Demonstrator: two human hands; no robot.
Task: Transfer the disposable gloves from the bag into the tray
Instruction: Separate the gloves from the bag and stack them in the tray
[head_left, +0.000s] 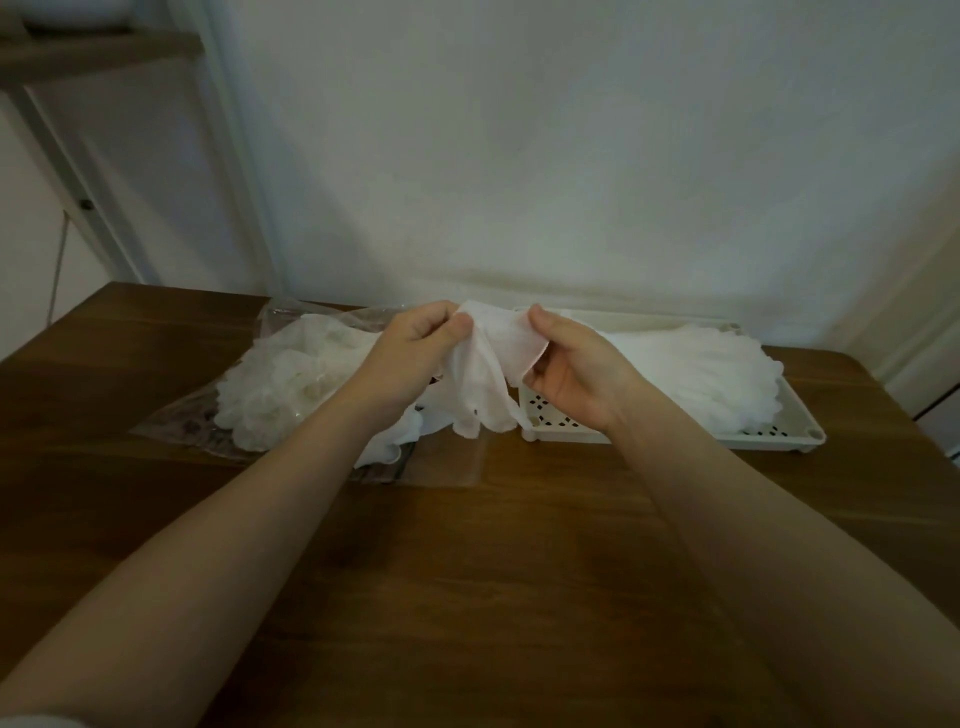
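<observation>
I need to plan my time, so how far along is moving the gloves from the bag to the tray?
Partly done. A layer of gloves already lies in the white tray. One glove is in hand, pinched by the left hand and right hand above the table, between bag and tray. A sizeable heap of gloves still sits on the clear bag, so plenty remains.

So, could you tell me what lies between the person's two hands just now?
In the head view, a white disposable glove spans the gap: the left hand and right hand each pinch its upper edge, fingers hanging down.
</observation>
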